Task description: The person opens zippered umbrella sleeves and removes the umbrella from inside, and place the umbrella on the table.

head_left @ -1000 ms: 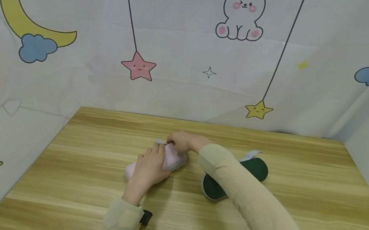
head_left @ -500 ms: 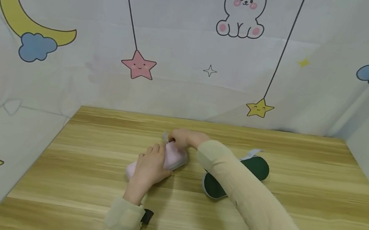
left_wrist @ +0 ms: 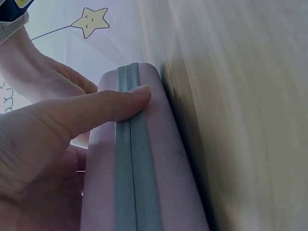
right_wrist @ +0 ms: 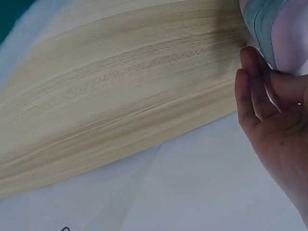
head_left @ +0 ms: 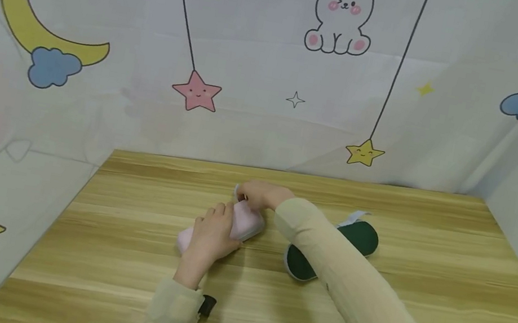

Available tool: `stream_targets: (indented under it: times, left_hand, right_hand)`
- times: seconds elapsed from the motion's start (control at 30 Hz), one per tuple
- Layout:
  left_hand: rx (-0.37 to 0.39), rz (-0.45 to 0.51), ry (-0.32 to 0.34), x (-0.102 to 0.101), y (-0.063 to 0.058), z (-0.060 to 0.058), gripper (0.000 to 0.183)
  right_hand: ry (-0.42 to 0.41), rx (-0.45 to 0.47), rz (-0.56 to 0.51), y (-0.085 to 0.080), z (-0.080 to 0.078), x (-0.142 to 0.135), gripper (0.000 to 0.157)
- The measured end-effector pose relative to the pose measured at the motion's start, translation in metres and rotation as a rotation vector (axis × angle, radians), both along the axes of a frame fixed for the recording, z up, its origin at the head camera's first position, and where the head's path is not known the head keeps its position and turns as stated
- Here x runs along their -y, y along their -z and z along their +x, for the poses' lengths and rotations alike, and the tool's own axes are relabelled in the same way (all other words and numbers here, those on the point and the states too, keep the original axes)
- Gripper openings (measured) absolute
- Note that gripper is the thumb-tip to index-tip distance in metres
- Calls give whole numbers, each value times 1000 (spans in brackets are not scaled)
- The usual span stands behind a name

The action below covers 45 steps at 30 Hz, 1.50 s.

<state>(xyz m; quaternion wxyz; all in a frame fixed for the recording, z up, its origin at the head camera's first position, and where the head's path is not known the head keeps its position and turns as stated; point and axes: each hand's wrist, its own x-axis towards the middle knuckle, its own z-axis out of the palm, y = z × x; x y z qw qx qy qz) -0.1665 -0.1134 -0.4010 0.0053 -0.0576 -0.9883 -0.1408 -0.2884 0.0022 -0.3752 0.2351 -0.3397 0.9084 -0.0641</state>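
A pink zip case (head_left: 246, 221), long with rounded ends, lies slanted on the table. My left hand (head_left: 212, 233) grips it around the middle. In the left wrist view its thumb (left_wrist: 108, 108) presses across the grey-green zip (left_wrist: 137, 168), whose two tapes meet along this side. At the case's far end my right hand (head_left: 261, 195) pinches with curled fingers; the exact spot is hidden behind them. A bit of pale strap (head_left: 236, 191) shows just beyond those fingers. The right wrist view has this hand (right_wrist: 279, 110) right at the zip's edge.
A dark green rounded item (head_left: 362, 237) with pale edging and a pale strap (head_left: 355, 217) lies to the right, partly under the right sleeve (head_left: 347, 279). The wood-grain table (head_left: 127, 208) meets a printed cloth backdrop (head_left: 242, 141) at its far edge.
The pale strap by the right hand has shifted up and to the right, closer to the fingers. The left hand keeps its grip and the case has barely moved.
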Motion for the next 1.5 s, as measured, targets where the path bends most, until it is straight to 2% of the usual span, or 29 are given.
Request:
stream_targets:
  times: [0.2,0.43,0.67,0.97,1.5]
  left_hand:
    - [-5,7,-5,-2,1,0,82]
    - [31,2,-19,0,0,0,83]
    - [33,1,-3,1,-1,0,84]
    - [117,50,4,8,-5,-1,85]
    - [101,44,25,12,-3,0,82]
  right_hand:
    - [3,12,-22,0,-3,0,23]
    - [-21,-48,5,1,-4,4,21]
    - [-51,-83,-17,2,-5,4,19]
    - [-90,-117,-53,7,-7,-2,25]
    - [-92,-137,-21,8,-4,-1,23]
